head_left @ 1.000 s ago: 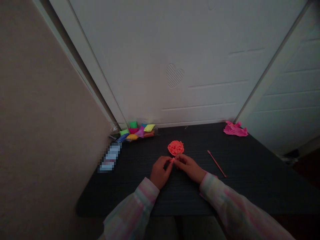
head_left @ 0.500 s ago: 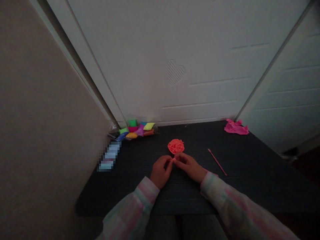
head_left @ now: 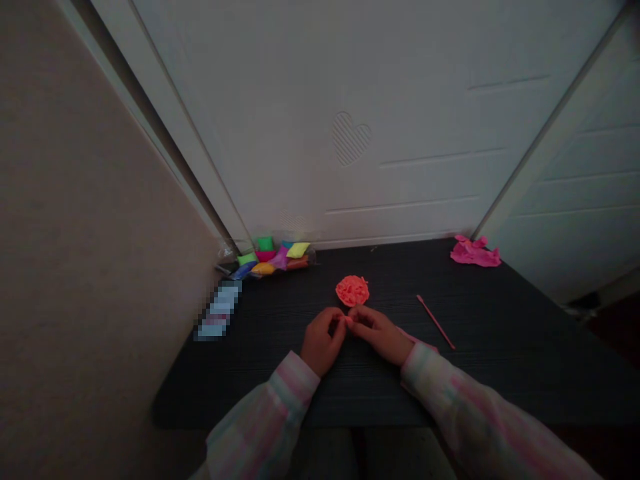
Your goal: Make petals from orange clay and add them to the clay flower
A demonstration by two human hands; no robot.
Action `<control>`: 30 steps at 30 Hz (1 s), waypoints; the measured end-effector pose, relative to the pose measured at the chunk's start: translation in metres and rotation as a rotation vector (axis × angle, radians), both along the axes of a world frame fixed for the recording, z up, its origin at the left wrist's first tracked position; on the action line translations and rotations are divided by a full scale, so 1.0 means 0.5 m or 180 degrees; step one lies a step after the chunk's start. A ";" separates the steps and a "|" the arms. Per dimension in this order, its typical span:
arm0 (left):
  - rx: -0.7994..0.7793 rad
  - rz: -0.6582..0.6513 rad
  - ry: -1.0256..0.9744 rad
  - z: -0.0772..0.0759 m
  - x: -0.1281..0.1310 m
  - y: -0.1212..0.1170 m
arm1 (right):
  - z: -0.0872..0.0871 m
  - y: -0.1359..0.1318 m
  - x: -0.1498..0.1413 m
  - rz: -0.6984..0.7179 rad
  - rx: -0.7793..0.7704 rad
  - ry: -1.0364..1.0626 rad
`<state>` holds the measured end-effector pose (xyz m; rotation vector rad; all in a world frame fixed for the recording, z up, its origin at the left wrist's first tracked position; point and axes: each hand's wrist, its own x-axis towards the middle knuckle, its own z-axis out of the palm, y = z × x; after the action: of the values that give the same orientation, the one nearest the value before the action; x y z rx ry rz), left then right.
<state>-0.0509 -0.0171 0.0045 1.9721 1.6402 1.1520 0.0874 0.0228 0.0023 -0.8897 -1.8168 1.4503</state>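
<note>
- Left hand [head_left: 323,341] and right hand [head_left: 383,335] pinch a coral piece [head_left: 349,321]; its long axis is too small to tell.
- Round coral mound [head_left: 353,291] lies just beyond.

No readable text or labels

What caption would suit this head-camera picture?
Two hands pinch a coral piece beside a crinkled coral disc.
</note>
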 end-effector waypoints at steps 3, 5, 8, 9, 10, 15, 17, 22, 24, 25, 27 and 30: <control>0.0012 0.0015 -0.0028 -0.002 0.000 0.002 | -0.002 0.000 0.000 -0.0001 0.0011 -0.0018; 0.0021 0.0025 -0.0047 -0.003 0.000 0.003 | -0.004 0.001 0.000 0.0009 0.0006 -0.0023; 0.0032 0.0053 -0.0074 -0.003 0.001 0.004 | -0.004 0.000 0.000 0.0032 -0.0010 -0.0025; 0.0034 0.0062 -0.0083 -0.003 0.001 0.004 | -0.003 0.000 0.000 0.0034 -0.0012 -0.0027; 0.0034 0.0071 -0.0091 -0.003 0.001 0.005 | -0.002 0.000 0.001 0.0035 -0.0012 -0.0030; 0.0026 0.0102 -0.0131 -0.003 0.000 0.005 | 0.003 -0.001 0.001 0.0064 -0.0020 -0.0044; 0.0018 0.0115 -0.0156 -0.001 0.000 0.005 | 0.003 -0.002 0.001 0.0077 -0.0030 -0.0042; 0.0001 0.0181 -0.0237 0.000 0.000 0.005 | 0.001 -0.002 0.003 0.0085 -0.0023 -0.0061; 0.0001 0.0212 -0.0281 -0.001 -0.001 0.006 | -0.001 -0.001 0.004 0.0076 -0.0018 -0.0070; 0.0003 0.0228 -0.0307 -0.001 -0.001 0.006 | -0.002 -0.001 0.004 0.0071 -0.0019 -0.0072; 0.0013 0.0255 -0.0366 -0.002 -0.002 0.007 | -0.003 0.000 0.003 0.0053 -0.0034 -0.0075; 0.0026 0.0271 -0.0466 -0.002 -0.004 0.007 | -0.004 0.001 0.003 0.0019 -0.0064 -0.0052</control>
<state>-0.0529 -0.0136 0.0033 1.7919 1.6594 1.3033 0.0888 0.0231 0.0001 -0.9093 -1.8212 1.4715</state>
